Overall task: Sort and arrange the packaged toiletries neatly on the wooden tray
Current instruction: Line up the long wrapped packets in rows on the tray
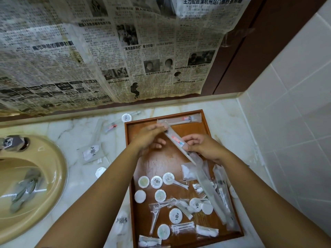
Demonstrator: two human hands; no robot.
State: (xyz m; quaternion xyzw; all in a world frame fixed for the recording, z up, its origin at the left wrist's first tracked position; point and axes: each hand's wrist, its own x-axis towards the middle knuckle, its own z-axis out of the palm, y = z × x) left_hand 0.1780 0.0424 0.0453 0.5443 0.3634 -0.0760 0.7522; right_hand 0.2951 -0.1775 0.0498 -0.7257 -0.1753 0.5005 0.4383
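Reddish-brown wooden tray (172, 163) on a cream marble bench (80, 133) veined in grey, beside a beige sink (59, 158). White round packets (156, 182) carry a dark crest; a frosted toothbrush sleeve (176, 141) shows red and blue. Yellowed black-and-white newspaper (107, 51); white wall tiles (286, 104).

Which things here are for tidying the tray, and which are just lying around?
For the job: tray; long packet held by left hand and right hand; round packets; swab packs; loose packets on the counter.
Just there: sink; tap; newspaper.
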